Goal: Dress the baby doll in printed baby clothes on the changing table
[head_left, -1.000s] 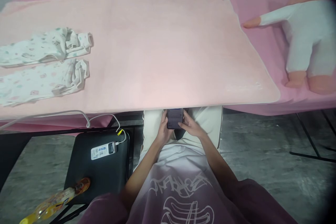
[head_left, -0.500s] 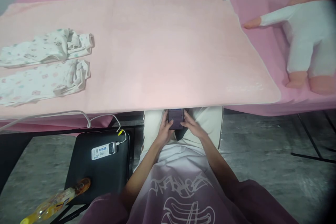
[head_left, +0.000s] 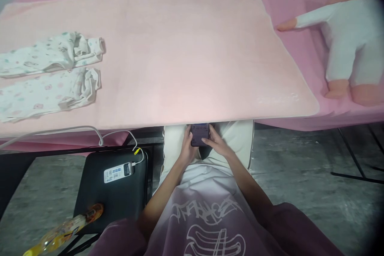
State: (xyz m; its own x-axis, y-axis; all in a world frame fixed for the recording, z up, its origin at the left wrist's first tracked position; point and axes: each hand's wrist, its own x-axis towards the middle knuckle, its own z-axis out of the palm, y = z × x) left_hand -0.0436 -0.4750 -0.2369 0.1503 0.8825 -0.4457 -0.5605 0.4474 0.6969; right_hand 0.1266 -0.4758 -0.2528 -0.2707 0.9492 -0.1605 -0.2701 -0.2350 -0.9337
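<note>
A dark smartphone (head_left: 199,137) with its screen lit is held over my lap, its far end just under the edge of the table. My left hand (head_left: 187,147) is closed around the phone's left side, the thumb along its edge. My right hand (head_left: 219,142) grips the right side, and its thumb lies over the lower part of the screen. On the table top a pale pink mat (head_left: 186,56) spreads out in front of me. Two folded white printed baby garments (head_left: 51,54) lie on its left part.
A doll in white clothes (head_left: 345,40) lies at the right on the pink cloth (head_left: 295,44). At lower left, a black stool (head_left: 120,204) carries a white power bank (head_left: 118,173) with a cable (head_left: 90,128). A yellow-labelled bottle (head_left: 64,230) is beside it.
My right thumb has moved left and down over the screen, while my left thumb has drawn back to the phone's edge. The view has shifted slightly.
</note>
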